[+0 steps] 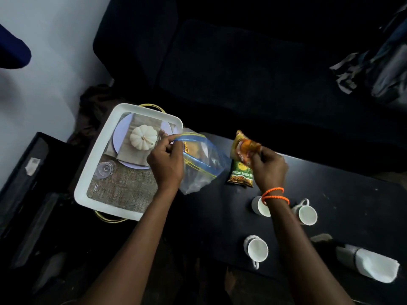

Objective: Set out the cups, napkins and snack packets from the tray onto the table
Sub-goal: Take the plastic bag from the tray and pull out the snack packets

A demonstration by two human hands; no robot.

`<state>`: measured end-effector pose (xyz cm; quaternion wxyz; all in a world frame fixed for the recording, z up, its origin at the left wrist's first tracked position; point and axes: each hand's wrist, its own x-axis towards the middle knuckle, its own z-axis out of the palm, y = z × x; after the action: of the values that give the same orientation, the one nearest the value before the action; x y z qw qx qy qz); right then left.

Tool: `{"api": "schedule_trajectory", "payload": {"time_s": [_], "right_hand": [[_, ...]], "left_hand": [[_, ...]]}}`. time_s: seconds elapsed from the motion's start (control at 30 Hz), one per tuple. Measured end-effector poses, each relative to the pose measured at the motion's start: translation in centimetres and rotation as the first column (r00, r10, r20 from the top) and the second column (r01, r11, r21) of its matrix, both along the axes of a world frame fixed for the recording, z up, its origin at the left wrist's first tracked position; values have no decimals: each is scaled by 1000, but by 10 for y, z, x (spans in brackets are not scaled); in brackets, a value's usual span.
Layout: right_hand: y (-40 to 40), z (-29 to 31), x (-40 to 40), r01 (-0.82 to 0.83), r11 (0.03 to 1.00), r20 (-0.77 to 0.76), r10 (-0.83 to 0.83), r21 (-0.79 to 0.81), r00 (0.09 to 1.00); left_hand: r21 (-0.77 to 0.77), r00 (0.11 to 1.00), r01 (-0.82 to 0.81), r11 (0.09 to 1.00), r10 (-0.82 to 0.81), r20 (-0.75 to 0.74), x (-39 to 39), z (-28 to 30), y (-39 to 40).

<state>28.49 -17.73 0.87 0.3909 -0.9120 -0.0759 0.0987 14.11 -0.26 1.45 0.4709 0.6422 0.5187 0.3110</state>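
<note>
My left hand [166,160] grips the blue zip edge of a clear plastic bag [204,164] that still shows a yellow packet inside, held over the right edge of the white tray [105,142]. My right hand [267,168] holds an orange-yellow snack packet [245,147] above the black table [352,205]. A green and yellow snack packet [241,173] lies on the table just under it. Three white cups stand on the table: one [258,205] partly behind my right wrist, one [306,213] to its right, one [256,249] nearer me. White napkins in a holder [374,267] sit at the table's right.
The tray, with thin gold handles, carries a printed picture of a pumpkin on a plate and a glass. A dark sofa [242,62] runs behind the table with crumpled cloth [378,69] on its right. A black box-like object [28,179] lies left of the tray.
</note>
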Motion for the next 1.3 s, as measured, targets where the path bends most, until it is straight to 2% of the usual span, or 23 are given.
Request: {"api": "schedule_trajectory", "payload": {"time_s": [0.07,0.13,0.17,0.23,0.27,0.3,0.33,0.37,0.4,0.43,0.5,0.57,0.6,0.67,0.7,0.77,0.8,0.87,0.93,1.0,1.07,1.23,1.3], "right_hand": [[-1,-8,9,170,977,1,-172,127,985],[-3,-14,14,182,975,142,-200,127,969],[-3,-18,13,118,990,248,-132,74,960],[-1,-32,8,-102,985,408,151,-140,901],[1,-41,3,-233,932,393,331,-277,858],[3,-50,-3,-362,829,295,506,-427,811],[5,-58,-10,-484,675,125,644,-556,754],[5,-65,-16,-570,517,-51,711,-639,702],[4,-72,-19,-604,436,-162,707,-668,689],[3,-72,-20,-597,459,-200,657,-658,726],[-1,-64,-17,-469,695,-139,477,-545,868],[-4,-41,-11,-235,914,37,262,-331,964],[-4,-24,-9,-123,975,147,152,-186,977],[7,12,-16,-27,992,316,-13,120,949],[16,26,-23,-72,970,356,-15,231,934],[39,41,-43,-252,914,340,137,318,930],[52,42,-51,-335,893,268,258,301,928],[79,27,-56,-448,878,16,452,171,892],[102,-2,-53,-536,843,-243,510,-51,825],[116,-32,-53,-618,753,-391,511,-226,766],[121,-54,-59,-639,710,-413,508,-296,756],[118,-77,-67,-422,877,-364,324,-230,873],[117,-74,-66,-376,903,-350,290,-207,891]], "left_hand": [[-13,999,-50,999,50,-3,-4,-5,6],[-25,997,-81,996,81,3,-10,-9,10],[-30,996,-85,996,85,12,-11,-11,10],[-40,997,-71,997,72,27,-12,-10,9],[-47,998,-57,997,59,32,-11,-9,7],[-54,998,-40,998,42,38,-10,-7,6],[-60,999,-24,998,27,45,-9,-6,4],[-64,999,-10,998,13,51,-8,-5,3],[-68,998,4,998,0,58,-7,-5,2],[-68,998,19,998,-14,65,-8,-4,2],[-67,996,49,997,-44,77,-10,-5,2],[-72,995,71,995,-65,79,-13,-8,2],[-76,994,79,994,-73,84,-14,-8,2],[-79,992,82,993,-73,103,-14,-10,-1],[-79,992,75,994,-66,111,-13,-9,-3],[-83,991,57,995,-47,122,-11,-7,-7],[-85,991,52,995,-41,129,-10,-5,-10],[-82,990,55,995,-44,134,-8,1,-16],[-83,990,67,994,-57,127,-8,7,-22],[-82,988,98,992,-87,131,-9,10,-31],[-67,985,132,989,-123,121,-13,9,-38],[-83,989,116,990,-107,105,-20,1,-35],[-79,992,93,993,-86,90,-21,-2,-30]]}}
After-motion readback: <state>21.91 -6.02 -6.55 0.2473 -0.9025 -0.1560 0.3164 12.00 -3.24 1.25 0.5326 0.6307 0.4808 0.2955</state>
